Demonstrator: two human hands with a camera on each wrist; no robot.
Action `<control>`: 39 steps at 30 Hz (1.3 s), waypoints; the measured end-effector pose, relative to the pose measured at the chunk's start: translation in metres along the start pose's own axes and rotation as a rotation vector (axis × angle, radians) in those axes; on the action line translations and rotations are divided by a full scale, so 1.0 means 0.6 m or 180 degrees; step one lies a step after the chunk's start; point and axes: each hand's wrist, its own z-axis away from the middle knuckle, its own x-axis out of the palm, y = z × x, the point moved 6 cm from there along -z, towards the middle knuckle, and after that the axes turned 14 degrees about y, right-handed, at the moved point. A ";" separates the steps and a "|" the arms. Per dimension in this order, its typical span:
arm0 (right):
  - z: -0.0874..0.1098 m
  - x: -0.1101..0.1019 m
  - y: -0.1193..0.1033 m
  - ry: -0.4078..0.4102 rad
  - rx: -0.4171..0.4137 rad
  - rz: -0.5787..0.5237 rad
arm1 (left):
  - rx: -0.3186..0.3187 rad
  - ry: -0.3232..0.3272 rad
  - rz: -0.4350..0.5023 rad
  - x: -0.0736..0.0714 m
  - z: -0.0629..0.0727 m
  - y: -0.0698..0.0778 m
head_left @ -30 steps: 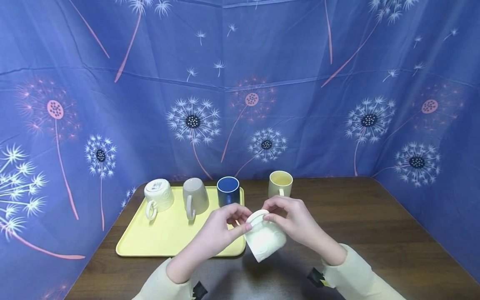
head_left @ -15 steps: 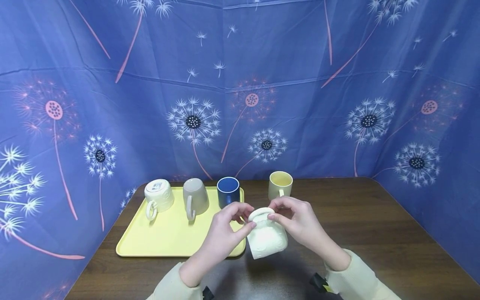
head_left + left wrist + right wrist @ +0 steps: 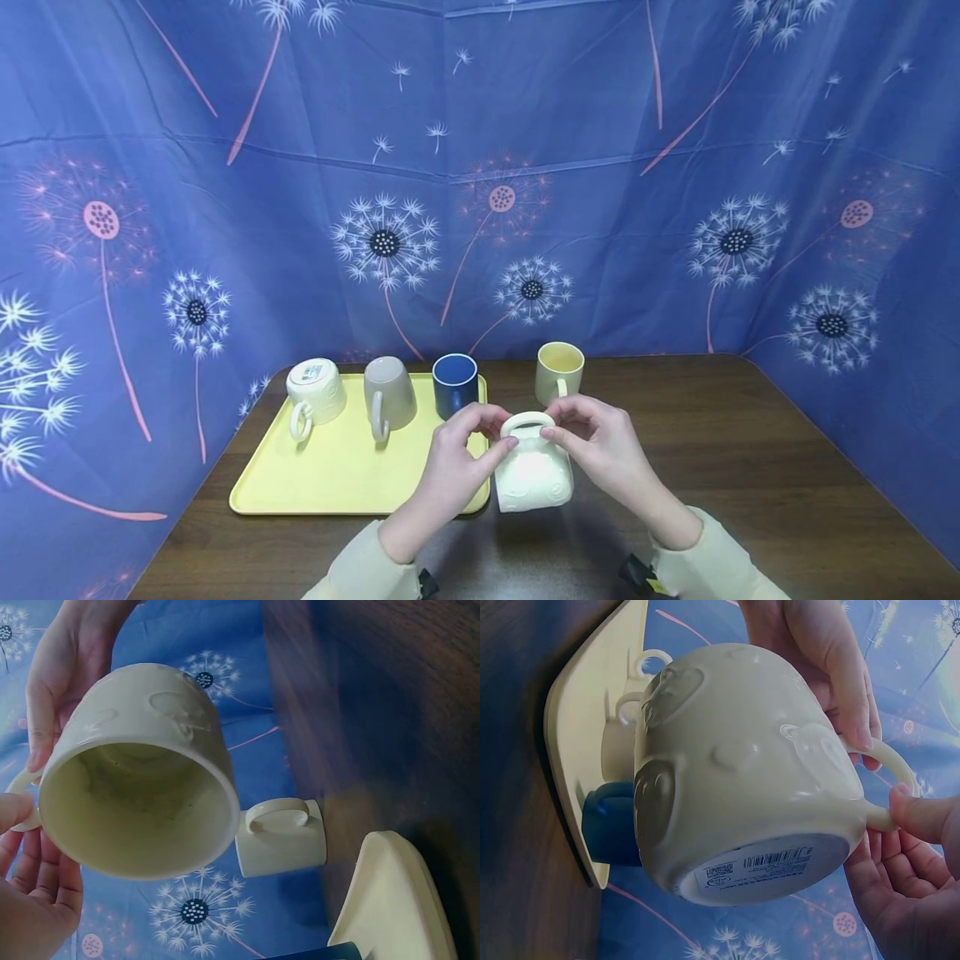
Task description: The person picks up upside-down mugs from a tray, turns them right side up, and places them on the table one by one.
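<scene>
Both hands hold a cream-white mug (image 3: 534, 477) with raised patterns above the table, its handle (image 3: 527, 421) uppermost. My left hand (image 3: 459, 462) pinches the handle's left side between thumb and fingers. On its right side, my right hand (image 3: 600, 437) pinches the same handle. The left wrist view looks into the hollow mug (image 3: 139, 802), and some brownish marks show inside. A label with a barcode (image 3: 776, 860) is on its base in the right wrist view.
A yellow tray (image 3: 322, 483) lies to the left. On it a white mug (image 3: 318, 392) and a grey mug (image 3: 392, 392) stand upside down, beside an upright blue mug (image 3: 455, 386). Behind the hands, a pale yellow mug (image 3: 558, 371) stands upright on the wooden table (image 3: 712, 442).
The held mug has turned from a slant to nearly straight, its handle now level at the top. Both hands have shifted slightly right with it. The other mugs stay put.
</scene>
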 end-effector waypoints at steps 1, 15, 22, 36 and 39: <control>0.001 0.000 0.001 -0.0001 0.0021 -0.0006 | -0.0006 0.0008 0.0013 0.000 0.000 0.000; 0.011 0.000 0.017 -0.0128 0.0339 -0.0082 | 0.0160 -0.0026 0.0031 -0.002 -0.004 0.009; 0.014 0.004 0.022 -0.0351 0.0516 -0.0269 | 0.0227 -0.0148 0.0050 -0.003 -0.010 0.011; 0.016 0.004 0.016 -0.0842 0.0607 -0.0320 | 0.0503 -0.0447 -0.0106 -0.005 -0.023 0.030; 0.015 0.003 0.014 -0.0926 0.0537 -0.0305 | 0.0643 -0.0481 -0.0152 -0.006 -0.026 0.034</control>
